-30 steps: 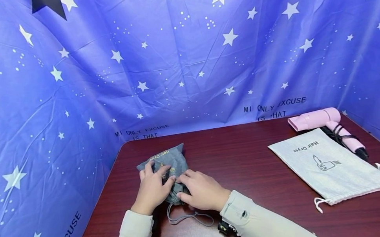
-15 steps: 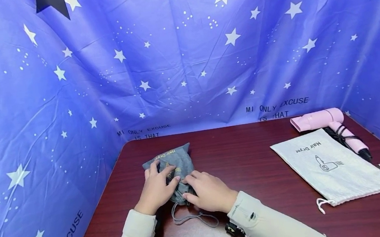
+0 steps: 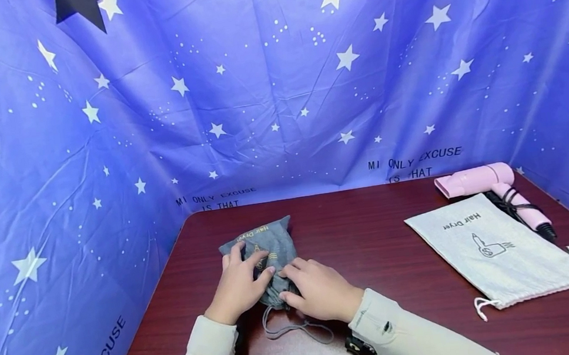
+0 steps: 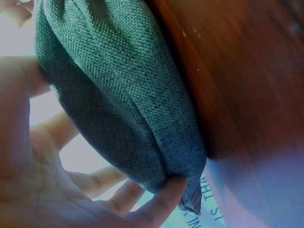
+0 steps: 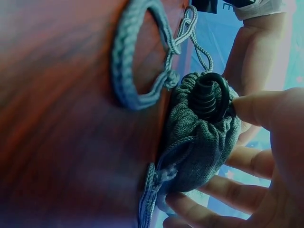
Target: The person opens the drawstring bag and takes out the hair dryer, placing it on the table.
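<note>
A grey drawstring bag point(image 3: 281, 243) with yellow "Hair Dryer" print lies filled on the table's left part, its cord loop point(image 3: 303, 330) towards the near edge. My left hand point(image 3: 236, 284) rests on its left side with fingers spread; in the left wrist view the fingers touch the bag's cloth point(image 4: 128, 95). My right hand point(image 3: 322, 291) touches the gathered mouth end with fingertips and thumb. In the right wrist view a black coiled cable end point(image 5: 206, 102) pokes out of the gathered mouth point(image 5: 190, 118), beside the thumb. The rest of the contents is hidden.
On the right of the dark red table point(image 3: 368, 250) a white drawstring bag point(image 3: 496, 252) with the same print lies flat. A pink hair dryer point(image 3: 476, 179) with a black cable wrapped round its handle lies behind it. A blue star-patterned curtain point(image 3: 262, 85) surrounds the table.
The grey bag and both hands appear slightly further right in the head view, which has itself shifted a little. Both hands keep nearly the same pose on the bag.
</note>
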`<state>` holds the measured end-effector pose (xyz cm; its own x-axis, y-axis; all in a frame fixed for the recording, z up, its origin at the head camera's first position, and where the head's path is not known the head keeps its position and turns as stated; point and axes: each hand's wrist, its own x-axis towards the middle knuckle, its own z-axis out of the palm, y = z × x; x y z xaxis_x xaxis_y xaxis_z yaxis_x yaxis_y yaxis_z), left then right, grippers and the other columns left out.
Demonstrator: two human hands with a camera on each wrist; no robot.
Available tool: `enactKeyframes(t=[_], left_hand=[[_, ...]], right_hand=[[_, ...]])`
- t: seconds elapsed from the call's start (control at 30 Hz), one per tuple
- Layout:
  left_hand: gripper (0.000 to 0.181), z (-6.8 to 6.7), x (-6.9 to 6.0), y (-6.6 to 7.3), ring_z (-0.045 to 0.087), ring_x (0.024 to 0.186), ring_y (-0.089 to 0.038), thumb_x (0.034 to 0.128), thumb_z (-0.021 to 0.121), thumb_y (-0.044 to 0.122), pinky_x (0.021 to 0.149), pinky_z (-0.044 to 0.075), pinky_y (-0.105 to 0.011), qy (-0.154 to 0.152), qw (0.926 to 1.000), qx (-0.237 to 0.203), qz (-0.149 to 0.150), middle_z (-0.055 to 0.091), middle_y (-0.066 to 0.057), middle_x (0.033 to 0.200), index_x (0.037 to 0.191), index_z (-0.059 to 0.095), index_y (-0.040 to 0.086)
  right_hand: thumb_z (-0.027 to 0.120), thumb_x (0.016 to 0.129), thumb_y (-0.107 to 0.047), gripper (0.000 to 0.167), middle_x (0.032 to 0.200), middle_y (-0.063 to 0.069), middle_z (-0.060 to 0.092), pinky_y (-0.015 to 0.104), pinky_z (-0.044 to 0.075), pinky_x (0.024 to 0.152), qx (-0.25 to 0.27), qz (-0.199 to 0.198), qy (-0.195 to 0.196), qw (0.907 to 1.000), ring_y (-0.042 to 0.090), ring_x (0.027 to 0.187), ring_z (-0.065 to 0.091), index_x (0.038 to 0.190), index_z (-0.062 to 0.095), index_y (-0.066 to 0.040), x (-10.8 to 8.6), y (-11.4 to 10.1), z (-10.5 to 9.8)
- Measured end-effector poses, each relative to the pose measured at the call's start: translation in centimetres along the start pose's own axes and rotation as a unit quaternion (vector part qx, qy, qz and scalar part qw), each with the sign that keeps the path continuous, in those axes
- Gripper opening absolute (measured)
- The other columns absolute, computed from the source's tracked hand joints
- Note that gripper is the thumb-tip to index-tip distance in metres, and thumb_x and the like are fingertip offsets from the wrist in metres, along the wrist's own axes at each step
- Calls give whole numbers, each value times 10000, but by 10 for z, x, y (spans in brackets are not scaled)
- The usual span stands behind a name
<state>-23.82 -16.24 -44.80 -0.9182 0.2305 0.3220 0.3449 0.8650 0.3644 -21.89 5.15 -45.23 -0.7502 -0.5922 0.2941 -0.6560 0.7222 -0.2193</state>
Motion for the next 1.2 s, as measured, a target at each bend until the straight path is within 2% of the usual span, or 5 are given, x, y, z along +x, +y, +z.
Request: enactKeyframes(t=[0.6, 0.83, 1.2], left_hand=[[414, 5, -1, 10, 366, 1417, -501, 967, 708, 410, 1042, 474, -615, -167, 9995, -204, 159, 354, -265, 1601, 1331, 703, 212], [436, 6, -1, 14, 347, 1449, -480, 979, 687, 423, 1063, 458, -619, -331, 9986, -339, 217, 329, -244, 1626, 1360, 682, 212], [456, 9, -2, 17, 349, 1465, -468, 976, 686, 436, 1083, 443, -617, -376, 9976, -366, 459, 349, -247, 1615, 1370, 672, 205]], right_hand=[[609, 1021, -448, 413, 1227, 10, 675, 406, 567, 919, -168, -108, 127, 9997, 216, 1067, 677, 1303, 664, -152, -18, 12, -5], [609, 1024, -451, 426, 1251, 15, 673, 423, 569, 920, -72, -25, 23, 10000, 226, 1093, 673, 1325, 658, -153, -26, 18, -8], [618, 1021, -452, 428, 1252, 21, 675, 424, 569, 924, -143, -3, 38, 9999, 222, 1102, 673, 1320, 660, -150, -34, 22, -12]])
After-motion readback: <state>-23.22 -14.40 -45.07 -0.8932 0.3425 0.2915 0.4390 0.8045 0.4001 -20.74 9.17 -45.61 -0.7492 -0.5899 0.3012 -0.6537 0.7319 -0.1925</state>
